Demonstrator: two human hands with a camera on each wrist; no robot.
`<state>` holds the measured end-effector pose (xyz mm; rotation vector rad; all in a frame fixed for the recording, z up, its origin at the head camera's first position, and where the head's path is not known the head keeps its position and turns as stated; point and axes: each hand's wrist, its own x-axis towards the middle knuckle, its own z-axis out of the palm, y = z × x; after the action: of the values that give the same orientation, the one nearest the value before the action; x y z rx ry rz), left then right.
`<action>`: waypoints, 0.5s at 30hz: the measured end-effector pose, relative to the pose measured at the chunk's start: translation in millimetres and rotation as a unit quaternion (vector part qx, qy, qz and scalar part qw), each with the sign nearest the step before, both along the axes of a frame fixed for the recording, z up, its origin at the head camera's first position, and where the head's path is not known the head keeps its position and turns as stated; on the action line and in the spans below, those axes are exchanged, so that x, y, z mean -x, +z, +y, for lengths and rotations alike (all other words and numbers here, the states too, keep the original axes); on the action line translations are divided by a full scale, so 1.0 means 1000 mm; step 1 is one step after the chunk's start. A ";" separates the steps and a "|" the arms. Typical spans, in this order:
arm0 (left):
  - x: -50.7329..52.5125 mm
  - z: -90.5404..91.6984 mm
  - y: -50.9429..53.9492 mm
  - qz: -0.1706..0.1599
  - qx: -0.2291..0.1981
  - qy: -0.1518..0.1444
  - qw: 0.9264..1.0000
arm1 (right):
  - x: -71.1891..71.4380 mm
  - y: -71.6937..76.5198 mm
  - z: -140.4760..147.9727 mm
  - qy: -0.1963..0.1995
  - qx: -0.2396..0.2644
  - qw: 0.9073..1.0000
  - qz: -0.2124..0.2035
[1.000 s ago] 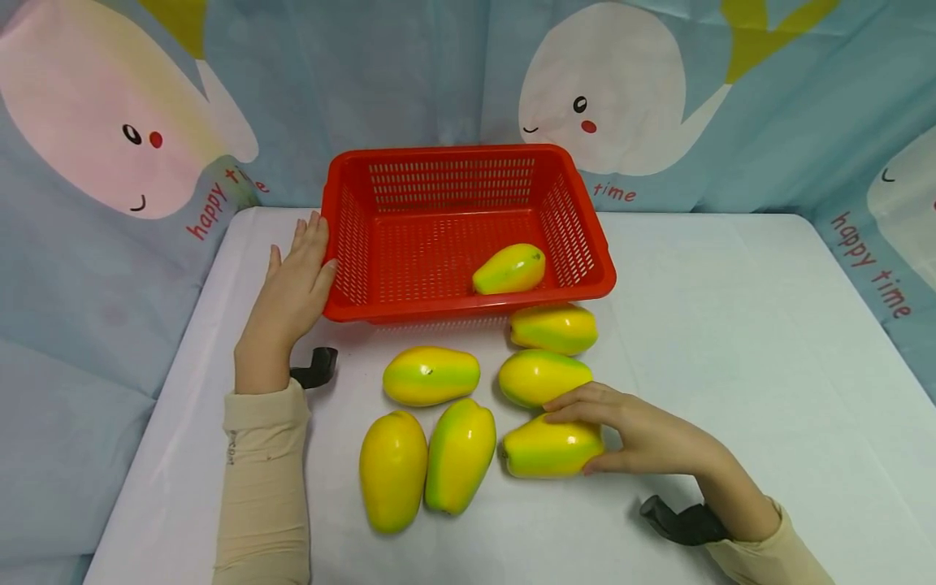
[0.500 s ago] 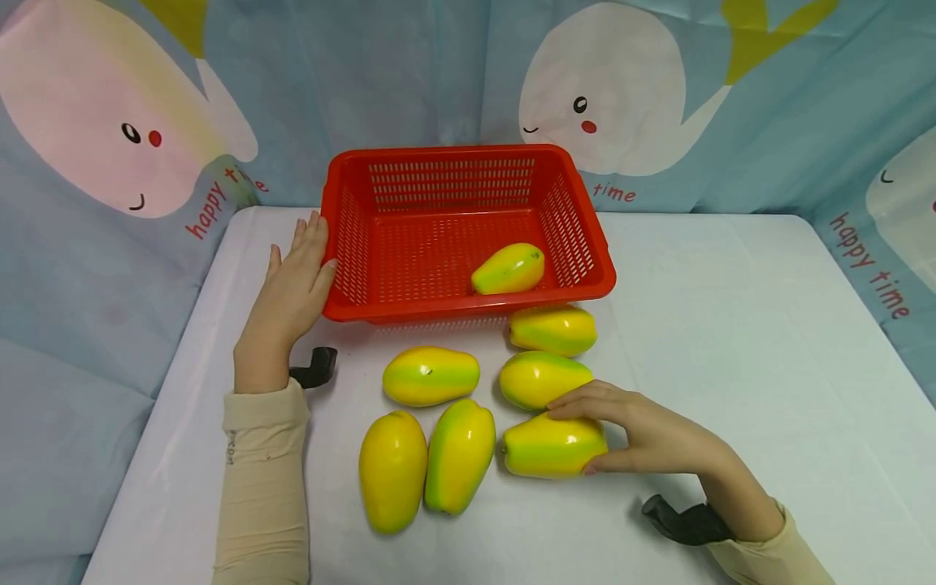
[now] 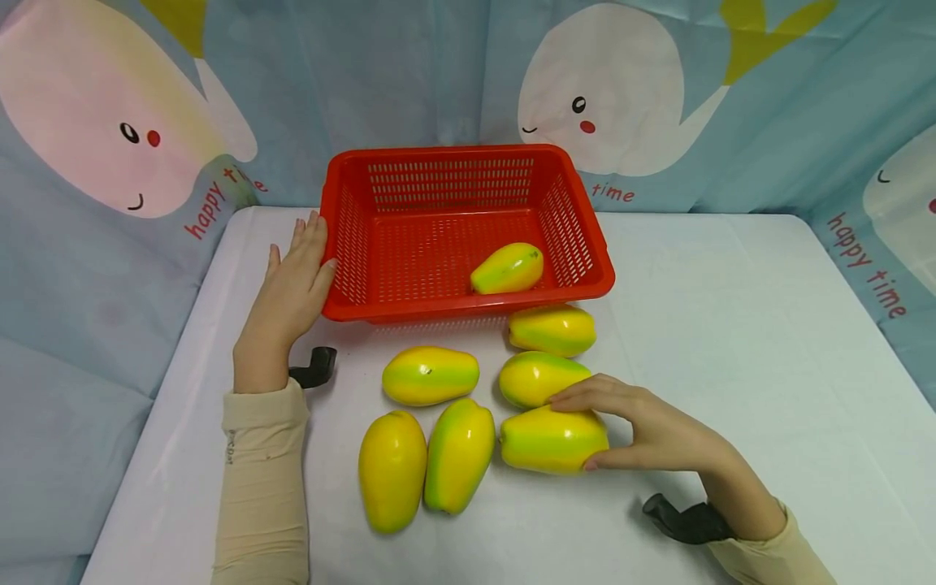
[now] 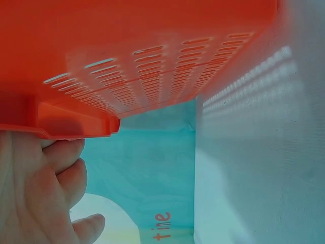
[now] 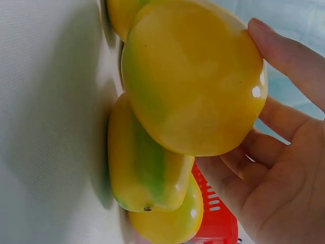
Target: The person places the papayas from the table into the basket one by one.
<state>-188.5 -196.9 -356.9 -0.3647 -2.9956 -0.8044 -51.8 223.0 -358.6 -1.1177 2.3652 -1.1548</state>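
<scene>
Right hand (image 3: 651, 426) has a yellow-green fruit (image 3: 552, 441) pinched, lower middle of frame; left hand (image 3: 288, 284) kinda just rests straight-fingered against the red basket (image 3: 439, 308), upper middle.

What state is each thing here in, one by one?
Basket, upright, one fruit inside.
Inside fruit, lying on its side.
Left grip, resting against the basket's left rim.
Right grip, pinching the held fruit.
Held fruit, on its side.
Other five fruits, unheld.
Curtain, hanging.

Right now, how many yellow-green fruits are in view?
7: one fruit in the red basket, one fruit in the right hand, two fruits between those, three fruits further left.
</scene>
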 end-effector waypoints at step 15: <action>0.003 0.000 0.001 -0.003 0.005 -0.006 1.000 | 0.002 0.004 0.002 -0.025 0.024 0.999 0.008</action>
<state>-191.2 -196.4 -356.4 -0.3830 -3.0065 -0.7941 -53.4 225.5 -354.4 -1.0936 2.4030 -1.2298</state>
